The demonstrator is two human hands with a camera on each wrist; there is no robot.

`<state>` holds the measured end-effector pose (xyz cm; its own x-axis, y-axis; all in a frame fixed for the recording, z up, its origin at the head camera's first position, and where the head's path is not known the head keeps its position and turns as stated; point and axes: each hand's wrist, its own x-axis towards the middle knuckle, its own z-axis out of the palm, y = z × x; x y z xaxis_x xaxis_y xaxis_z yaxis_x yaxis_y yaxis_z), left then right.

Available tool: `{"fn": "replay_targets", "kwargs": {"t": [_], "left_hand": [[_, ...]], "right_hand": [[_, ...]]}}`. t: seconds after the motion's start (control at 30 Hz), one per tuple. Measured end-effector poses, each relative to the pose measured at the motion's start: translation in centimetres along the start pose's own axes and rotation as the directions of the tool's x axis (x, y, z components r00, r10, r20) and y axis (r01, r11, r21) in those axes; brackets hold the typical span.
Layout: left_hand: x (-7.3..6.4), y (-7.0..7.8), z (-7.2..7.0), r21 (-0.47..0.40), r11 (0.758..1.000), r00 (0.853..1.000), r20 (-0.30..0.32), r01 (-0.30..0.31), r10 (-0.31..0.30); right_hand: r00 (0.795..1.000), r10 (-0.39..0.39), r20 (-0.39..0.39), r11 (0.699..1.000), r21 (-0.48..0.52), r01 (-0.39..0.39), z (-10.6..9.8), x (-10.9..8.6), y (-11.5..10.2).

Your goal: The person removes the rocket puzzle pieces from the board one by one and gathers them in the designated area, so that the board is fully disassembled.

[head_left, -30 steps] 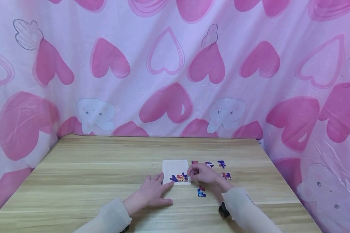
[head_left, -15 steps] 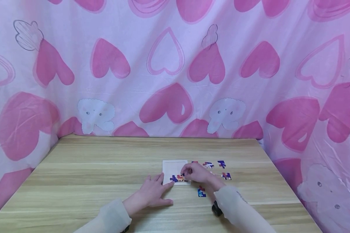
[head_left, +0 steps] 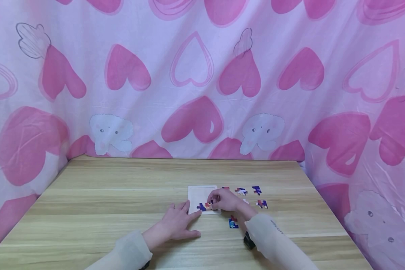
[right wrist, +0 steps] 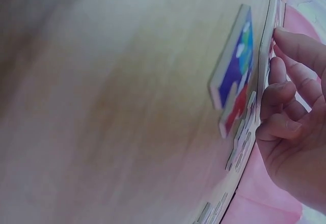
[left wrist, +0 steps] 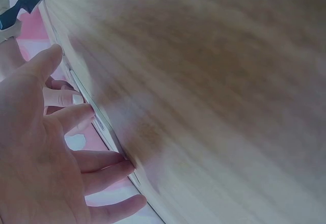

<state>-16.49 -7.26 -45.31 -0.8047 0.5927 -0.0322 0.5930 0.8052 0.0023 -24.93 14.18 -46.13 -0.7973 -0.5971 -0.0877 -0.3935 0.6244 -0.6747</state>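
Observation:
A pale square puzzle tray (head_left: pixel 196 192) lies on the table, with a few colourful joined jigsaw pieces (head_left: pixel 201 206) along its near side. My left hand (head_left: pixel 179 222) rests with spread fingers at the tray's left and near edges; the left wrist view shows these fingertips (left wrist: pixel 130 165) along its rim. Over the right part of the joined pieces, my right hand (head_left: pixel 227 200) pinches a dark jigsaw piece (head_left: pixel 212 202) with thumb and forefinger, mostly hidden by the fingers. Seen from the right wrist, its other fingers (right wrist: pixel 277 96) are curled.
Several loose jigsaw pieces lie right of the tray: a blue and red one (head_left: pixel 233 222) nearest, others (head_left: pixel 242 191) behind the right hand, and more (head_left: pixel 262 204) further right. A pink heart-patterned curtain (head_left: pixel 192 123) borders the wooden table (head_left: pixel 104 195).
My right hand has moved left from the tray's right edge to over the joined pieces, then only slightly further. My left hand has stayed in place.

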Motion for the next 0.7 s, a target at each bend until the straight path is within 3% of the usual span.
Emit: {"fn": "replay_targets", "kwargs": {"t": [0.2, 0.37, 0.53, 0.7], "left_hand": [[-0.10, -0.07, -0.03, 0.005, 1.000, 1.000, -0.003, -0.009, 0.009], [-0.16, -0.25, -0.14, -0.033, 0.999, 1.000, -0.006, -0.017, 0.016], [-0.12, -0.51, -0.16, -0.087, 0.996, 1.000, 0.002, 0.005, -0.005], [-0.02, -0.61, -0.08, -0.052, 0.999, 1.000, -0.002, 0.014, -0.014]], "right_hand": [[1.000, -0.021, 0.013, 1.000, 0.005, 0.021, -0.04, -0.08, -0.12], [0.999, 0.047, 0.027, 0.999, 0.006, -0.047, -0.05, 0.00, -0.36], [0.997, 0.063, 0.038, 0.998, 0.012, -0.064, -0.09, 0.04, -0.41], [0.998, 0.056, 0.040, 0.998, 0.006, -0.056, -0.12, 0.06, -0.44]]}}
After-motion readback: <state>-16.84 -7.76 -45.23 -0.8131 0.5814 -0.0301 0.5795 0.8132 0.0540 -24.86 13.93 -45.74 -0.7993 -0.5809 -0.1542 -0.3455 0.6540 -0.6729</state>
